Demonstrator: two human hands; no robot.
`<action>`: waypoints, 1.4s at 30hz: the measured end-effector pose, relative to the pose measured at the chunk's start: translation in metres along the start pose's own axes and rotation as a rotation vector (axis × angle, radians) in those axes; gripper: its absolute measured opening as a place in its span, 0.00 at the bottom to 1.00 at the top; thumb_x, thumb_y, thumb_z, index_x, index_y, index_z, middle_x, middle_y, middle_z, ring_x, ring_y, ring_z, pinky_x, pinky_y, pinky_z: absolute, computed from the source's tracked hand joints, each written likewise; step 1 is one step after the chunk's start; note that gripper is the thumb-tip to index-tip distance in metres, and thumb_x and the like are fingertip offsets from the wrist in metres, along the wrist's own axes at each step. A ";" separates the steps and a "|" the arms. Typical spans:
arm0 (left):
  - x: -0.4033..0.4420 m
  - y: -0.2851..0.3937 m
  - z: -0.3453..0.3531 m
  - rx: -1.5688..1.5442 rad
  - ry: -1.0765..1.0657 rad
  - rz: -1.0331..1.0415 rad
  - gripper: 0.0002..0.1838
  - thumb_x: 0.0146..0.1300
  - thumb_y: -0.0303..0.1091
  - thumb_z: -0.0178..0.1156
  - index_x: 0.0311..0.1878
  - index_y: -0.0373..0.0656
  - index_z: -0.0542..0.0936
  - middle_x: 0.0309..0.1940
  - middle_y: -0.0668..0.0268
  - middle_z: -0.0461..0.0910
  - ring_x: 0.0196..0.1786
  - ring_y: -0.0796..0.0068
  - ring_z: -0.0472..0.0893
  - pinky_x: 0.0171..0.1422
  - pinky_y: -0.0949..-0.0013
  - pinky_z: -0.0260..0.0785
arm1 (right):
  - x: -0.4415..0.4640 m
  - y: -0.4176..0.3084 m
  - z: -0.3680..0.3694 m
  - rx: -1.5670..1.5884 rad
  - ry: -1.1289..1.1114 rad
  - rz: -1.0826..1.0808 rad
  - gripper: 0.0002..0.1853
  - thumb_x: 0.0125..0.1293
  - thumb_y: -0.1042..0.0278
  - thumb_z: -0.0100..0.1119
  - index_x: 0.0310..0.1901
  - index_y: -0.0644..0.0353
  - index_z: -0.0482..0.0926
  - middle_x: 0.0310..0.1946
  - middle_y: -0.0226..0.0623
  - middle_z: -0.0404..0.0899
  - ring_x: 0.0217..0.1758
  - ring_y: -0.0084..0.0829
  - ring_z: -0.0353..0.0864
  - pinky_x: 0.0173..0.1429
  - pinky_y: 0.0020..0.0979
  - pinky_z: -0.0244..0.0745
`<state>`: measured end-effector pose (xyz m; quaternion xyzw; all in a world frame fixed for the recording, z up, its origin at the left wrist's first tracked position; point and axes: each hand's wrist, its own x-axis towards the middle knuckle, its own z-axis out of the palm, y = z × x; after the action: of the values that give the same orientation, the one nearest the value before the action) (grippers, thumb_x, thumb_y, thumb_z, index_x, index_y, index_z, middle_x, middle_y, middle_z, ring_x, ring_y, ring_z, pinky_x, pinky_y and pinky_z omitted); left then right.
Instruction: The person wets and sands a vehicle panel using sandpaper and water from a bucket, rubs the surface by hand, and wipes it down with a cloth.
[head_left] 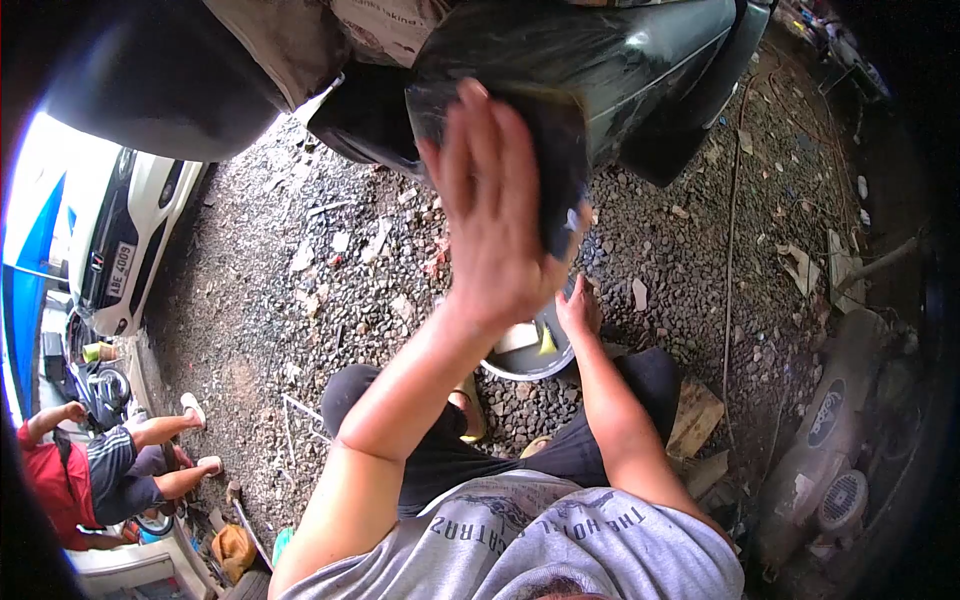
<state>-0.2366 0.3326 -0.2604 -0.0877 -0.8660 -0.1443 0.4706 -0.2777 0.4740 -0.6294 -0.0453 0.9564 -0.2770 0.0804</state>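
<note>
My left hand is raised in the middle of the view, fingers stretched out and slightly blurred, in front of a glossy dark panel like a vehicle body part. Whether the palm presses on the panel cannot be made out. Lower down, my right hand is by the rim of a round basin, its fingers curled and partly hidden. What they close on does not show. Inside the basin are a pale block and a yellowish piece.
Gravel with scattered litter covers the ground. A white car stands at left, with a person in a red shirt below it. A grey bumper-like part lies at right, and wood pieces lie by my right knee.
</note>
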 end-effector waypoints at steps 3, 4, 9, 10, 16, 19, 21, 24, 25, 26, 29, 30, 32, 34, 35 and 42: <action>-0.016 -0.005 0.000 0.085 -0.088 0.075 0.47 0.73 0.52 0.55 0.80 0.30 0.46 0.82 0.40 0.40 0.84 0.41 0.41 0.82 0.40 0.26 | -0.002 -0.004 -0.007 0.007 -0.005 0.018 0.35 0.68 0.51 0.59 0.69 0.66 0.67 0.66 0.55 0.73 0.66 0.52 0.76 0.67 0.47 0.74; -0.007 -0.011 -0.004 0.066 -0.062 0.029 0.47 0.72 0.52 0.55 0.80 0.30 0.46 0.82 0.40 0.40 0.84 0.41 0.41 0.82 0.40 0.25 | -0.003 -0.007 -0.012 0.008 -0.019 0.028 0.35 0.68 0.51 0.60 0.69 0.66 0.66 0.66 0.55 0.73 0.66 0.52 0.76 0.67 0.46 0.74; -0.009 0.005 0.010 -0.029 0.015 -0.025 0.47 0.72 0.51 0.56 0.81 0.32 0.46 0.82 0.41 0.39 0.84 0.40 0.41 0.82 0.39 0.25 | 0.000 0.011 0.013 0.008 0.025 -0.030 0.36 0.68 0.50 0.60 0.70 0.65 0.65 0.66 0.56 0.72 0.65 0.53 0.76 0.66 0.48 0.75; -0.019 0.010 0.012 -0.036 -0.011 0.002 0.47 0.72 0.51 0.56 0.81 0.33 0.46 0.82 0.42 0.39 0.84 0.40 0.41 0.82 0.39 0.25 | 0.001 0.011 0.014 0.001 0.062 -0.063 0.36 0.68 0.51 0.60 0.70 0.65 0.65 0.66 0.56 0.72 0.65 0.53 0.76 0.66 0.48 0.75; 0.015 -0.023 -0.009 0.062 -0.028 0.100 0.48 0.66 0.50 0.61 0.80 0.32 0.52 0.82 0.42 0.43 0.83 0.42 0.46 0.81 0.34 0.26 | -0.004 0.004 0.007 -0.018 0.062 -0.007 0.36 0.68 0.49 0.60 0.71 0.62 0.64 0.64 0.53 0.74 0.63 0.52 0.78 0.63 0.50 0.76; 0.011 -0.032 -0.021 0.099 -0.098 0.173 0.47 0.62 0.46 0.61 0.79 0.34 0.55 0.82 0.49 0.49 0.83 0.48 0.49 0.82 0.36 0.27 | -0.001 0.003 0.004 -0.023 -0.032 0.055 0.37 0.68 0.49 0.60 0.72 0.61 0.64 0.67 0.50 0.73 0.63 0.52 0.78 0.63 0.50 0.75; 0.000 -0.055 -0.035 0.163 -0.208 0.261 0.47 0.59 0.46 0.60 0.79 0.35 0.57 0.82 0.50 0.51 0.83 0.50 0.51 0.83 0.38 0.27 | 0.000 0.001 0.003 -0.002 0.007 0.029 0.37 0.68 0.49 0.60 0.71 0.62 0.64 0.67 0.50 0.72 0.64 0.51 0.77 0.64 0.50 0.75; 0.018 -0.062 -0.044 0.157 -0.289 0.376 0.52 0.48 0.45 0.67 0.78 0.39 0.61 0.81 0.57 0.55 0.81 0.58 0.55 0.85 0.42 0.30 | -0.003 -0.003 -0.004 0.042 -0.007 0.047 0.36 0.68 0.50 0.61 0.71 0.62 0.65 0.66 0.52 0.73 0.67 0.50 0.75 0.68 0.47 0.73; 0.035 -0.052 -0.046 0.157 -0.326 0.404 0.53 0.45 0.44 0.69 0.78 0.40 0.62 0.81 0.59 0.56 0.81 0.59 0.56 0.85 0.43 0.32 | -0.003 -0.006 -0.008 0.055 -0.025 0.059 0.35 0.68 0.51 0.61 0.71 0.62 0.65 0.65 0.53 0.74 0.68 0.50 0.74 0.69 0.46 0.72; 0.051 -0.041 -0.046 0.155 -0.361 0.433 0.55 0.41 0.44 0.71 0.77 0.42 0.63 0.80 0.61 0.58 0.81 0.61 0.57 0.85 0.44 0.33 | 0.000 -0.004 -0.002 0.041 0.007 0.035 0.35 0.68 0.51 0.61 0.71 0.62 0.65 0.65 0.53 0.74 0.68 0.50 0.74 0.69 0.46 0.72; 0.072 -0.028 -0.047 0.164 -0.397 0.510 0.52 0.43 0.38 0.71 0.77 0.46 0.64 0.79 0.66 0.60 0.80 0.64 0.58 0.86 0.45 0.35 | 0.002 0.010 0.015 0.030 0.076 -0.029 0.36 0.67 0.52 0.62 0.70 0.64 0.65 0.66 0.56 0.71 0.65 0.54 0.76 0.66 0.47 0.75; 0.073 -0.028 -0.048 0.171 -0.425 0.536 0.49 0.48 0.36 0.70 0.78 0.46 0.63 0.80 0.66 0.60 0.80 0.63 0.58 0.86 0.45 0.35 | 0.002 0.013 0.017 0.020 0.080 -0.036 0.35 0.67 0.52 0.62 0.70 0.65 0.65 0.66 0.56 0.71 0.65 0.54 0.76 0.66 0.47 0.75; 0.066 -0.047 -0.069 0.377 -0.441 0.608 0.52 0.39 0.45 0.73 0.74 0.47 0.69 0.79 0.72 0.62 0.79 0.71 0.59 0.87 0.49 0.37 | 0.006 0.015 0.022 0.013 0.095 -0.046 0.35 0.67 0.52 0.62 0.69 0.65 0.66 0.66 0.56 0.72 0.65 0.54 0.76 0.66 0.47 0.75; 0.050 -0.064 -0.078 0.435 -0.453 0.618 0.49 0.42 0.47 0.71 0.73 0.48 0.70 0.79 0.74 0.62 0.80 0.71 0.59 0.87 0.50 0.38 | 0.002 0.006 0.011 0.041 0.050 -0.018 0.35 0.67 0.52 0.62 0.69 0.66 0.66 0.65 0.55 0.72 0.65 0.53 0.76 0.65 0.47 0.75; 0.048 -0.066 -0.077 0.449 -0.455 0.629 0.45 0.45 0.49 0.68 0.72 0.48 0.73 0.79 0.73 0.62 0.81 0.72 0.57 0.87 0.50 0.38 | -0.002 0.002 0.004 0.052 0.024 -0.004 0.35 0.67 0.52 0.62 0.69 0.66 0.66 0.65 0.55 0.73 0.65 0.53 0.76 0.65 0.47 0.75; 0.110 -0.013 -0.026 0.383 -0.358 0.978 0.35 0.55 0.49 0.64 0.67 0.46 0.77 0.71 0.68 0.71 0.77 0.67 0.62 0.86 0.47 0.44 | -0.002 0.000 0.000 0.018 0.051 0.021 0.35 0.67 0.51 0.61 0.70 0.64 0.66 0.61 0.55 0.75 0.62 0.51 0.78 0.63 0.47 0.77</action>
<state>-0.2794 0.3135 -0.1571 -0.4158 -0.8015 0.2682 0.3358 -0.2754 0.4739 -0.6292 -0.0275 0.9560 -0.2859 0.0594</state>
